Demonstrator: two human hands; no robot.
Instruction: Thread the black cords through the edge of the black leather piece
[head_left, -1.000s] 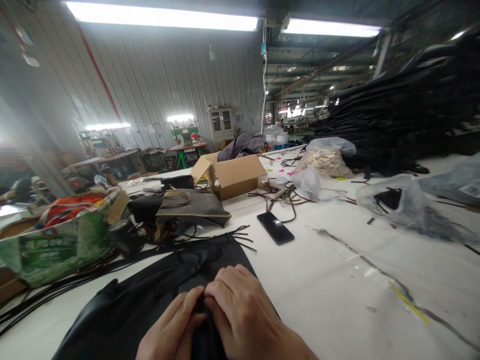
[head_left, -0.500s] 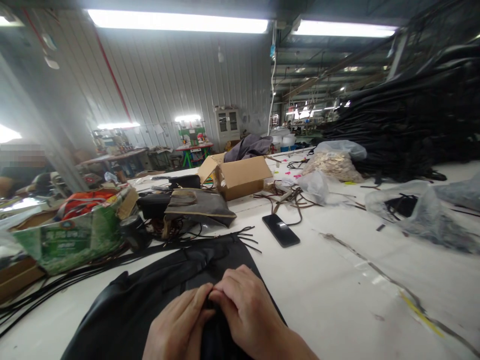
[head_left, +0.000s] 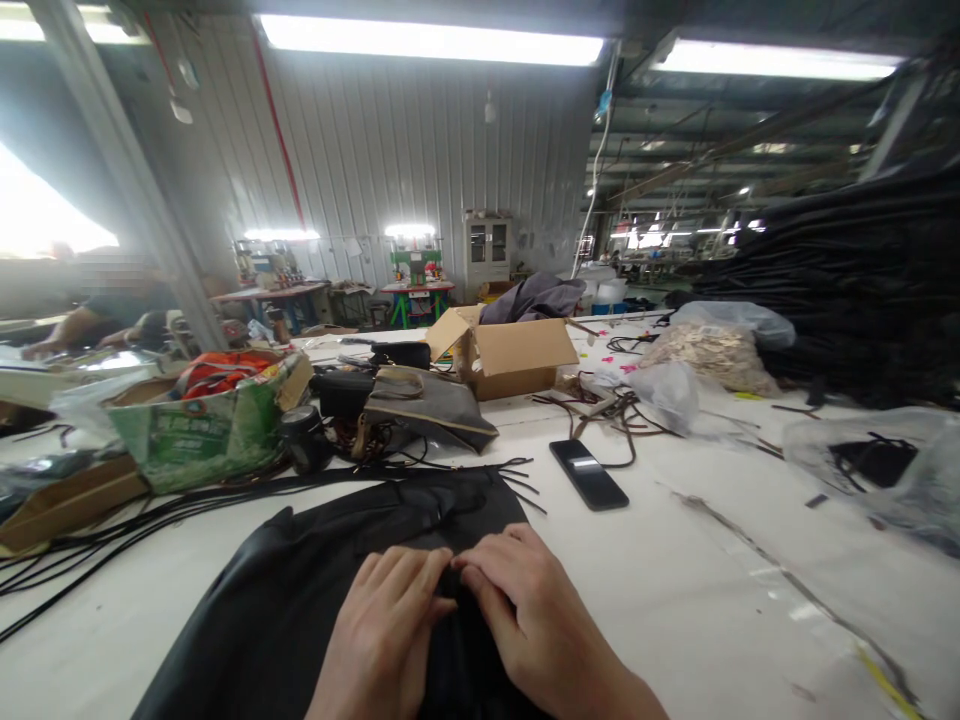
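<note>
**Black sheet pinched at a fold, both hands**

Obs.: Left hand [head_left: 386, 635] and right hand [head_left: 529, 620] lie side by side on the black sheet [head_left: 300, 590], which is spread flat on the white table [head_left: 675, 600] at the near edge, right under the camera. Fingers of both hands are curled shut, tips meeting at a small raised fold of the sheet between them; the grip point itself is partly hidden by the knuckles.

Handling (judgement): the sheet drapes and creases, so soft and limp, likely leather-like with a faint sheen. Light enough to lift by an edge, but it will sag and slide on the smooth table. Best held by pinching a fold or the hem, two hands close together, as now. Loose cords [head_left: 517, 475] at its far edge could snag.

Nearby: phone [head_left: 589, 473] just beyond the sheet to the right; grey bag [head_left: 427, 410], box [head_left: 517, 355] and green carton [head_left: 210, 430] further back. Another person's arm [head_left: 71, 335] at far left, well apart.

Change vs. earlier frames: hands remain closed on the same fold; the view has swung left, so the phone and box sit further right in frame. The left fingers now lie flatter across the fold.
</note>
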